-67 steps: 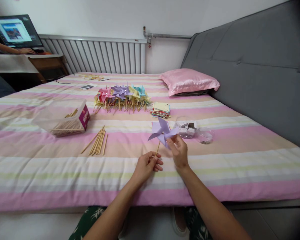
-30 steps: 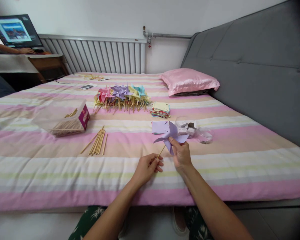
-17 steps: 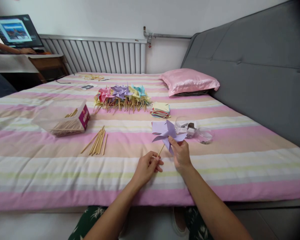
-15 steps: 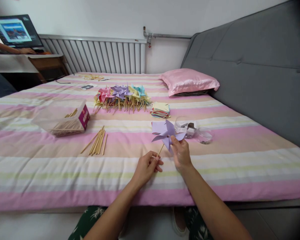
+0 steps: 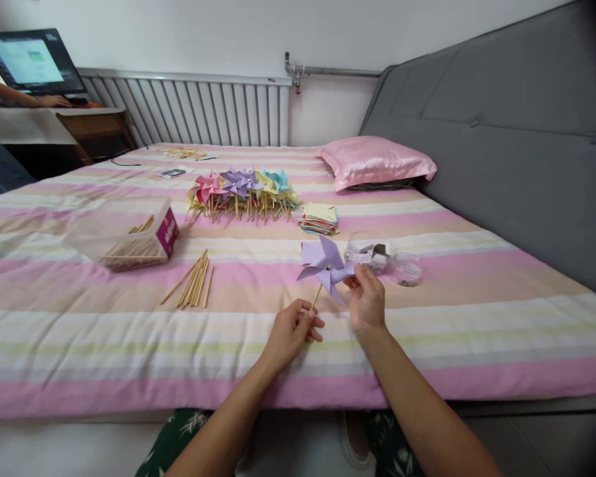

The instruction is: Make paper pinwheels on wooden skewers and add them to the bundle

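Note:
A purple paper pinwheel on a thin wooden stick is held above the front part of the bed. My left hand pinches the stick below the paper blades. At the right side, my right hand has its thumb and fingers closed at the tip of one blade. Behind the pinwheel lie purple paper squares, partly hidden by it. A clear round tub with small items and a clear lid are just beyond my right hand.
Loose sticks lie left of my hands, near a clear plastic box of sticks. Finished pinwheels and a stack of coloured paper stand farther back. A pink pillow rests by the grey headboard. Another person's hand is at a desk.
My right hand has shifted slightly right, from near the pinwheel's middle to a blade's tip. The blades have turned and tipped a little left. My left hand stays on the stick.

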Action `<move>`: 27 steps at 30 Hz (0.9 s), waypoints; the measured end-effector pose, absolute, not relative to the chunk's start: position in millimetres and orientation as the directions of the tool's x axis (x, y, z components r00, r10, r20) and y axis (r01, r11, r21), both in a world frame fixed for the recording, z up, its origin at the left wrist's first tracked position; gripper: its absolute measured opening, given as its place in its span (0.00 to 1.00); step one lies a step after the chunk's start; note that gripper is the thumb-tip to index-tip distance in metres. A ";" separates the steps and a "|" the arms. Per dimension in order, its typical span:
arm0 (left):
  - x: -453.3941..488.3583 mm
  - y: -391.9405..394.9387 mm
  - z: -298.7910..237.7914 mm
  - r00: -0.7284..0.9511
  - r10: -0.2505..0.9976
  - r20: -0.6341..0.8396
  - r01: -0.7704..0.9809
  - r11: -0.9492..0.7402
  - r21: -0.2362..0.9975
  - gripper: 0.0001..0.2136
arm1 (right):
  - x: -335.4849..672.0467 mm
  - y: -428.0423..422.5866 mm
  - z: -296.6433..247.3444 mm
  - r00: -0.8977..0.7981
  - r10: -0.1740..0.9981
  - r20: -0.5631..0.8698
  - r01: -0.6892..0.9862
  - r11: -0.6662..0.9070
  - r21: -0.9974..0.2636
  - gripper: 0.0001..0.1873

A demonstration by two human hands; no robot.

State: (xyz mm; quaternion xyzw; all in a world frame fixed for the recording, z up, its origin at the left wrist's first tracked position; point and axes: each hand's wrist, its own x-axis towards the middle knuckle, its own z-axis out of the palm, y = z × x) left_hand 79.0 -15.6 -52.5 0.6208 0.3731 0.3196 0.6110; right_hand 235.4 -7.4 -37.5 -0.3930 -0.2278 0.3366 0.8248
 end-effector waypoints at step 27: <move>78.6 -14.9 -53.2 0.510 0.858 -0.057 0.052 0.035 0.998 0.15 | 241.5 -7.8 -36.2 0.643 0.748 0.164 -0.386 0.502 -0.774 0.14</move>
